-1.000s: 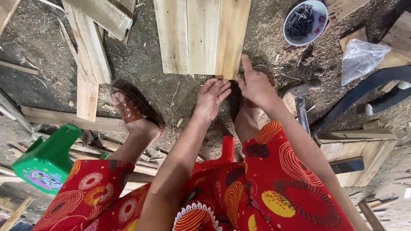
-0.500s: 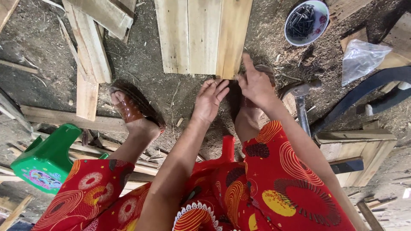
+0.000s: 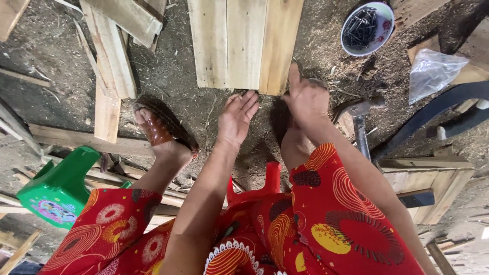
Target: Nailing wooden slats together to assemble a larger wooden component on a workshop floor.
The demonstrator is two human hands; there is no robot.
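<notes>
A seated person in a red patterned dress leans over a panel of pale wooden boards (image 3: 244,43) lying flat on the sawdust-strewn floor (image 3: 46,51), both bare hands at the panel's near edge. The left hand (image 3: 237,119) is released, its fingers straight and together, tips touching or just short of the boards' lower edge; the right hand (image 3: 305,97) is loosely curled at the panel's near right corner, forefinger stretched up along the outer board, and whether it pinches anything small cannot be told. The boards look stiff, dry and rough-sawn, light enough singly but awkward as a joined panel; the near edge and the outer corners would seem the safest places to take hold, minding splinters. A hammer (image 3: 359,122) lies just right of the right hand, its handle pointing back toward the person. A white bowl of dark nails (image 3: 367,28) sits well apart at upper right, near a crumpled clear plastic bag (image 3: 433,71). Loose planks (image 3: 109,76) lie to the left, a sandalled foot (image 3: 158,130) rests beside them, and a green plastic stool (image 3: 58,191) stands at lower left. A red stool (image 3: 254,186) shows between the knees.
</notes>
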